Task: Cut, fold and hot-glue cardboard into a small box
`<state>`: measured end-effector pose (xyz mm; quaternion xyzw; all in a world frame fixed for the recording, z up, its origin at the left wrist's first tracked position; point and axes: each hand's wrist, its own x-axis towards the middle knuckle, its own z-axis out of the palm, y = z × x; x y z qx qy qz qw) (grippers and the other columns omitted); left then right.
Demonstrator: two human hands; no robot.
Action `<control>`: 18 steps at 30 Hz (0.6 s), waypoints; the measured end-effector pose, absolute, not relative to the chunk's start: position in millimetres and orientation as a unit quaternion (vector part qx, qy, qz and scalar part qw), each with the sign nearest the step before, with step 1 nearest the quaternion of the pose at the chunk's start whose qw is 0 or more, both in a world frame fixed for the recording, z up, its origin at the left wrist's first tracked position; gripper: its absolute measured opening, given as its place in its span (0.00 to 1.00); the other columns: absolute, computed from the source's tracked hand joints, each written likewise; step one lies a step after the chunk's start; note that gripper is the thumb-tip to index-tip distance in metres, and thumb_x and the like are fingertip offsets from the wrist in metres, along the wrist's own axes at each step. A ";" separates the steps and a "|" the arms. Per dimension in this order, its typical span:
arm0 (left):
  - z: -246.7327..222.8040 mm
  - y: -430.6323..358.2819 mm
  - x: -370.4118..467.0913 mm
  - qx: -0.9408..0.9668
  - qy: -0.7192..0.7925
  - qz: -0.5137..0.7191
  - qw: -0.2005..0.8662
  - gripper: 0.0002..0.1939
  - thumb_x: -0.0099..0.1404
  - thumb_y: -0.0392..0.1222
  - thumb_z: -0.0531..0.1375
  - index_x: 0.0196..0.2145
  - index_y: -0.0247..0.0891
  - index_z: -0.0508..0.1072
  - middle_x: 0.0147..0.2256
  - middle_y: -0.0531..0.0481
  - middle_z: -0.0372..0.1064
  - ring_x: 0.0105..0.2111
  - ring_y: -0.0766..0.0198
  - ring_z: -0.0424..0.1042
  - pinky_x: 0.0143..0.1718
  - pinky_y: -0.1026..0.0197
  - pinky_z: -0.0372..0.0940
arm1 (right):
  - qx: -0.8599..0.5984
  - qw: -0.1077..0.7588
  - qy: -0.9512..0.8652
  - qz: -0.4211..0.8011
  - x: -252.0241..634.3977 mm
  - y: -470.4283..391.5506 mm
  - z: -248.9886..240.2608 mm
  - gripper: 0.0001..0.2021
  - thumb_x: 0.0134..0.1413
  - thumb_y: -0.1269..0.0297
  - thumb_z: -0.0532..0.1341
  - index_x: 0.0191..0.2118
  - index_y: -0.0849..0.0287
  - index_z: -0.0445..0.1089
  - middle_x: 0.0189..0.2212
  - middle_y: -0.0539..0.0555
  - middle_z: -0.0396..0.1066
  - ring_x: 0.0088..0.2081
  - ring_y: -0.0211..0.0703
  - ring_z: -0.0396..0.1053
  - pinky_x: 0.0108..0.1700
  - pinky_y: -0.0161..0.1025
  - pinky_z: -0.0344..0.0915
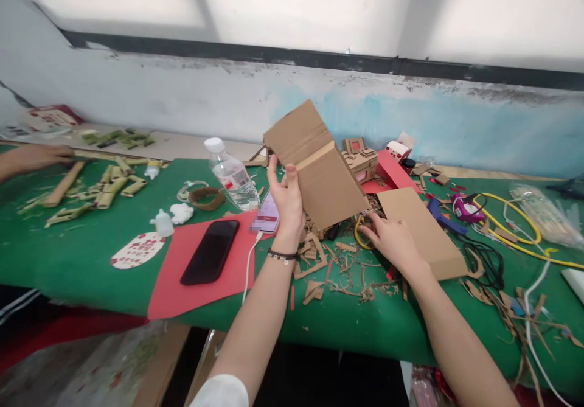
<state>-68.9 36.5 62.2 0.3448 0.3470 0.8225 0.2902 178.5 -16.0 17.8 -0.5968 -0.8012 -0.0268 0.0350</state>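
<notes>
My left hand (286, 197) grips a folded piece of brown cardboard (326, 176) by its left side, holding it tilted above the table. Creases run across the middle of this piece. My right hand (395, 240) is low over the scraps, its thumb and fingers bent around a yellow looped handle (358, 235); the rest of that tool is hidden. A flat cardboard sheet (422, 227) lies just beyond and to the right of the right hand. Cut cardboard scraps (314, 255) are strewn beneath both hands.
A black phone (210, 252) rests on red paper (168, 297), near a water bottle (232, 173) and a lit phone (268, 212). Rightward are a blue glue gun (444, 215) and yellow cable (531, 218). Another person's hand (36, 157) is by the bamboo pieces (109, 188).
</notes>
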 end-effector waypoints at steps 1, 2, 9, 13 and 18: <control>62.1 36.2 -67.8 0.348 0.346 0.823 0.288 0.44 0.64 0.71 0.70 0.68 0.49 0.63 0.57 0.42 0.78 0.56 0.52 0.79 0.54 0.54 0.75 | -0.604 0.030 -0.795 -0.036 176.9 -15.0 17.2 0.21 0.80 0.48 0.51 0.64 0.55 0.67 0.44 0.61 0.82 0.44 0.57 0.81 0.47 0.47 0.59; 61.9 36.2 -67.2 0.348 0.348 0.822 0.285 0.43 0.64 0.71 0.69 0.67 0.49 0.63 0.56 0.42 0.78 0.55 0.53 0.79 0.53 0.55 0.75 | -0.612 0.023 -0.789 -0.051 174.7 -14.0 16.2 0.21 0.80 0.49 0.51 0.63 0.56 0.68 0.45 0.63 0.82 0.44 0.57 0.81 0.47 0.47 0.60; 55.8 44.0 -74.0 0.270 0.411 0.788 0.371 0.39 0.62 0.80 0.63 0.45 0.38 0.76 0.39 0.46 0.78 0.37 0.59 0.79 0.35 0.62 0.72 | -0.637 0.034 -0.768 -0.057 167.7 -9.3 8.1 0.17 0.74 0.55 0.57 0.60 0.57 0.67 0.49 0.65 0.79 0.43 0.56 0.81 0.43 0.46 0.64; 54.2 45.9 -72.9 0.273 0.349 0.771 0.457 0.42 0.60 0.78 0.67 0.56 0.39 0.75 0.52 0.40 0.80 0.45 0.54 0.82 0.43 0.56 0.78 | -0.655 0.170 -0.735 0.033 193.3 -1.3 6.6 0.15 0.68 0.56 0.62 0.54 0.57 0.69 0.42 0.60 0.80 0.37 0.52 0.78 0.39 0.43 0.65; 57.0 43.5 -67.2 0.323 0.330 0.781 0.419 0.42 0.54 0.65 0.78 0.58 0.42 0.72 0.58 0.40 0.78 0.55 0.52 0.80 0.52 0.57 0.77 | -0.570 0.488 -0.602 0.274 226.0 14.3 16.3 0.20 0.52 0.48 0.74 0.43 0.54 0.72 0.33 0.50 0.76 0.32 0.43 0.72 0.37 0.41 0.69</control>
